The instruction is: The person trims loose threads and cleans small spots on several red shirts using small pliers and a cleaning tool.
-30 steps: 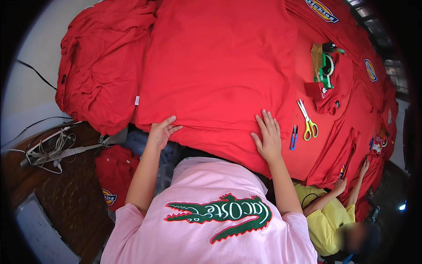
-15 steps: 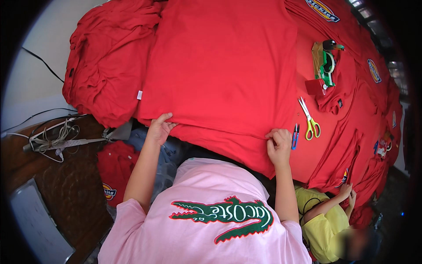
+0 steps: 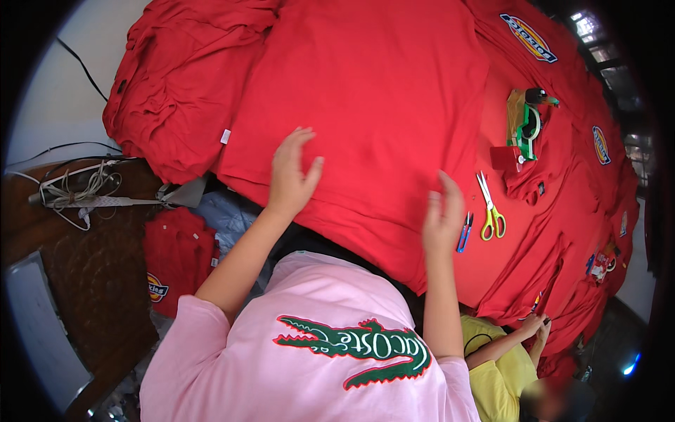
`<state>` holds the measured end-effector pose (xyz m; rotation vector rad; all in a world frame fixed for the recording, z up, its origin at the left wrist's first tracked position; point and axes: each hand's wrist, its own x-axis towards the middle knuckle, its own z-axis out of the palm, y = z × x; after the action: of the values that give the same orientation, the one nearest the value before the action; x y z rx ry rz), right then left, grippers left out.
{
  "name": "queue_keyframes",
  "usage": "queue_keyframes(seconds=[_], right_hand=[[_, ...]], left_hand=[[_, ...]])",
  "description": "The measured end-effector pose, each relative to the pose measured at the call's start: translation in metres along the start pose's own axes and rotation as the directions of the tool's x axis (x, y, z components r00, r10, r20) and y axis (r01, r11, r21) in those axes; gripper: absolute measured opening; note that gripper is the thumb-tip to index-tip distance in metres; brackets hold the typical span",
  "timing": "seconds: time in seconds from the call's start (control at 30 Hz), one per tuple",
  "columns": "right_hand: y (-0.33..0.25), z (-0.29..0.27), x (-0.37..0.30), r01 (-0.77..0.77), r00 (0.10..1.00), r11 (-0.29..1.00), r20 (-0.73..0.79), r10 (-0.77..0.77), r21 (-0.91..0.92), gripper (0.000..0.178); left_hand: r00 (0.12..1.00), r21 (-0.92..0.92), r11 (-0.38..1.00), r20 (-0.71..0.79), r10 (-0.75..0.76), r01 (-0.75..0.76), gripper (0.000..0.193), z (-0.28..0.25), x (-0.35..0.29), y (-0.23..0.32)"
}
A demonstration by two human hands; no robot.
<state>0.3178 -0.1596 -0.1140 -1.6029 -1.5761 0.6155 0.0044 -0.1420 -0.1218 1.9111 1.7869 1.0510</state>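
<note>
Currently, L hand point(image 3: 290, 174) & R hand point(image 3: 443, 219) are apart, thumbs off fingers, gripping nothing; contact unclear. Red garment point(image 3: 365, 105) lies flat below & beyond both, side edges running away from body; R hand's nearer its edge, by blue snips point(image 3: 464, 234).

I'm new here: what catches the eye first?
Broad red fabric fills the middle, left hand and right hand over its near part. To its right lie yellow-handled scissors and a green tape dispenser. Below, a green crocodile design spreads across the person's pink shirt.
</note>
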Motion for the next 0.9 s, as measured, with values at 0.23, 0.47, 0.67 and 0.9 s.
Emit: queue_keyframes(seconds=[0.23,0.47,0.67,0.9], right_hand=[[-0.023,0.108,0.016,0.612,0.663,0.763,0.66,-0.353,-0.207,0.062],[0.048,0.051,0.054,0.296,0.948,0.75,0.279,-0.155,-0.592,0.066],[-0.008,0.093,-0.004,0.564,0.734,0.768,0.61,-0.297,-0.305,0.063],[-0.001,0.094,0.039,0.434,0.89,0.852,0.285,-0.355,-0.292,0.037]], left_hand=[[0.949,0.446,0.877,0.314,0.032,-0.177,0.068,0.036,-0.007,-0.022],[0.953,0.434,0.888,0.303,0.014,-0.151,0.07,0.029,-0.007,-0.021],[0.956,0.443,0.882,0.291,0.029,-0.162,0.069,0.032,-0.009,-0.026],[0.961,0.434,0.888,0.274,0.035,-0.156,0.074,0.03,-0.014,-0.034]])
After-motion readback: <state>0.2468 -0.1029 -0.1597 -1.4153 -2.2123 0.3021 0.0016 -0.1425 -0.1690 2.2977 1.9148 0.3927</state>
